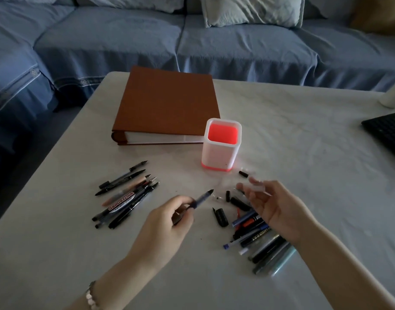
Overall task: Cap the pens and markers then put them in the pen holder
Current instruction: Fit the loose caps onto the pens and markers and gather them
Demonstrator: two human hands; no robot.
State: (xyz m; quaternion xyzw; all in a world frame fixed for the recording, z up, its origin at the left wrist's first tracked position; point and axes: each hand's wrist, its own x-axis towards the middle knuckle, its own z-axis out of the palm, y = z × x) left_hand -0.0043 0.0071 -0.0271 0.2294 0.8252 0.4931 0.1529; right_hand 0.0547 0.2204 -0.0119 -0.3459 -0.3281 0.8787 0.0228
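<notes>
One uncapped dark-blue pen, tip pointing far-right, is being clamped in the left hand; a clear cap is being pinched in the right hand, near the empty white pen holder on the worktop.

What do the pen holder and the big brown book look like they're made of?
The pen holder looks like smooth moulded plastic: translucent white walls, rounded corners, a red lining glowing through. The brown book seems bound in matte cloth or leatherette, with no shine and a faint texture; which one is hard to tell.
</notes>
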